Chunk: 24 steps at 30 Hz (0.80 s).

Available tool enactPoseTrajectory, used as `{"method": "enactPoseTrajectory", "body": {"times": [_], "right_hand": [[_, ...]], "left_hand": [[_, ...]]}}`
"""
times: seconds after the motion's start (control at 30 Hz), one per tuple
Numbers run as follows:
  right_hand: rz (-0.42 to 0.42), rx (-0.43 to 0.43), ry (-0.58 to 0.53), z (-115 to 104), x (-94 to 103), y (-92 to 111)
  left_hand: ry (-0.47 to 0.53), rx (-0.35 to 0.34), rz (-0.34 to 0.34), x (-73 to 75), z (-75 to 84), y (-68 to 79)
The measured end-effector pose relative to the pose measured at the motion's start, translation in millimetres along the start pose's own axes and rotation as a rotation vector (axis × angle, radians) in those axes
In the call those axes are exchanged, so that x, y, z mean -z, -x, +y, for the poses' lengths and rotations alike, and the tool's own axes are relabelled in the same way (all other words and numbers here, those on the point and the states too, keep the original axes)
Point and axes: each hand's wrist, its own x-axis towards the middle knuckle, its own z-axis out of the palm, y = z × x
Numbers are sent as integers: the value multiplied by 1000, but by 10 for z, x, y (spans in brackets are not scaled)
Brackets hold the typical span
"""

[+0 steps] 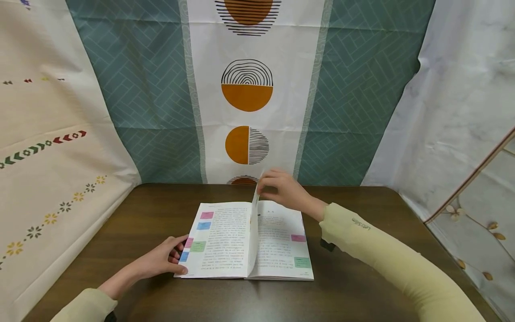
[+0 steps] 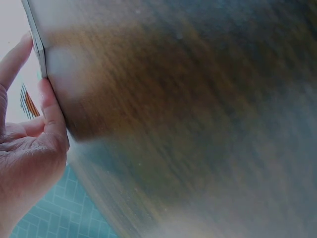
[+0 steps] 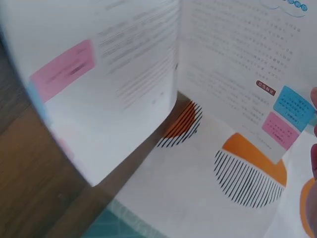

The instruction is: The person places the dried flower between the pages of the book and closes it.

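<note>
An open book (image 1: 227,241) lies on the brown table, printed with text and marked by pink, blue and green blocks. My left hand (image 1: 162,258) grips its lower left edge, the thumb on top and the other fingers curled at the side; in the left wrist view the hand (image 2: 37,134) is at the book's edge. My right hand (image 1: 283,190) pinches the top of a single page (image 1: 253,237), which stands nearly upright above the spine. In the right wrist view that raised page (image 3: 237,74) shows print, with only fingertips (image 3: 314,129) visible at the frame's edge.
The wooden table (image 1: 350,286) extends around the book. Behind it hangs a green and white cloth (image 1: 249,44) with orange half-circles. A patterned cream cloth (image 1: 52,179) drapes along the left, and a marbled pale cloth (image 1: 462,112) along the right.
</note>
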Motion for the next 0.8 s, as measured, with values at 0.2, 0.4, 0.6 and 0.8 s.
{"method": "enactPoseTrajectory", "body": {"times": [0.2,0.4,0.6,0.8], "right_hand": [[4,-14,-2,-53,-143,-141],[13,-14,-4,-105,-286,-271],[8,47,42,-130,-422,-442],[-85,34,10,-178,-566,-613]], "left_hand": [[-8,0,2,-1,-14,0],[-9,7,1,1,-1,3],[-4,15,-1,9,9,3],[15,-5,-1,-2,16,7]]}}
